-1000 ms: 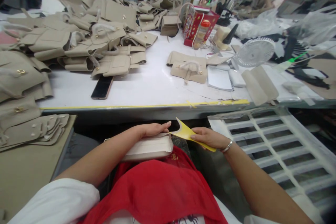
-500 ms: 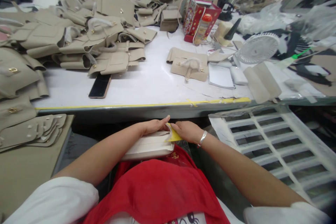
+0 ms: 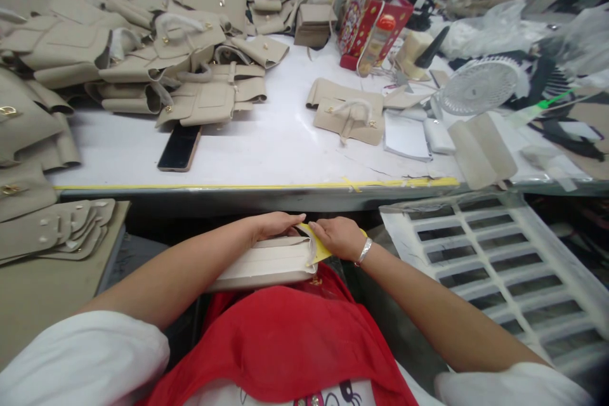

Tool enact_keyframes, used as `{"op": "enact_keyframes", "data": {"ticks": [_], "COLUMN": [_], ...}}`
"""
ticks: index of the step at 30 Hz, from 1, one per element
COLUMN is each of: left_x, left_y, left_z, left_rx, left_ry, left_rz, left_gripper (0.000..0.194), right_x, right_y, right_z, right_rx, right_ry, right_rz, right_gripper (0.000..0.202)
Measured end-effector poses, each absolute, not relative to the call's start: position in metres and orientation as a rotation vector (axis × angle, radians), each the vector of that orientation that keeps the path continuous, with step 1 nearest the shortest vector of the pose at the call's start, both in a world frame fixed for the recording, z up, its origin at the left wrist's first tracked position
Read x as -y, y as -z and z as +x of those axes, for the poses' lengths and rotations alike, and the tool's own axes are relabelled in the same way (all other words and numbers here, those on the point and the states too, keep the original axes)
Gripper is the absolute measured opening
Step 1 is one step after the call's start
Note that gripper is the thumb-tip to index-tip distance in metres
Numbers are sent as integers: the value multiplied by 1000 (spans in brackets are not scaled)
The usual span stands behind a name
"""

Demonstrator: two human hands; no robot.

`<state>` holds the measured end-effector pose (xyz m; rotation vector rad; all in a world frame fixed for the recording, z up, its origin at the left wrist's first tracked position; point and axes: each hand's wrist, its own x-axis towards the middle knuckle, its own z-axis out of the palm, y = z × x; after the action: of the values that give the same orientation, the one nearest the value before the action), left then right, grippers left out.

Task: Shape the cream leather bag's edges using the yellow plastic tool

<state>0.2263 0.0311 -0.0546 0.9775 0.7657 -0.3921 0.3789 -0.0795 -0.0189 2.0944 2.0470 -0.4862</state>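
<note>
A cream, box-shaped bag piece [image 3: 271,263] lies on its side across my lap, against the red apron [image 3: 280,330]. My left hand [image 3: 278,226] holds its far upper edge, with the thumb along the top and the other fingers partly hidden behind it. At the piece's right end, my right hand [image 3: 339,238] grips a thin yellow sheet-like piece [image 3: 321,252], thumb on top. This yellow piece touches the curved open end of the bag piece, and a bit of it sticks out past my right knuckles. What the hidden fingers touch cannot be seen.
The white worktable [image 3: 266,158] carries a heap of beige bag parts [image 3: 200,44], a phone [image 3: 179,148], a beige flap with handle [image 3: 349,117], a red box [image 3: 371,25] and a fan [image 3: 480,85]. A slatted white rack [image 3: 504,266] stands right; a board with beige pieces [image 3: 47,228] lies left.
My left thumb has come down from its raised position. The yellow piece now shows more, on both sides of my right hand. The view has shifted slightly.
</note>
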Motion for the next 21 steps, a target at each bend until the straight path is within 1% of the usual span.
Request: {"op": "enact_keyframes", "data": {"ticks": [10,17,21], "left_x": [-42,-40,-39], "left_y": [44,41,37], "left_z": [216,218,216], "left_rx": [-610,-658,-658], "left_ry": [512,561,560], "left_rz": [1577,1616,1595], "left_gripper": [60,61,57], "right_x": [77,76,76], "right_y": [18,20,18], "right_z": [379,381,379], "right_rx": [-2139,-2182,-2182], "right_ry": [481,480,504], "right_rz": [1994,1957,1938], "right_gripper": [59,56,55]}}
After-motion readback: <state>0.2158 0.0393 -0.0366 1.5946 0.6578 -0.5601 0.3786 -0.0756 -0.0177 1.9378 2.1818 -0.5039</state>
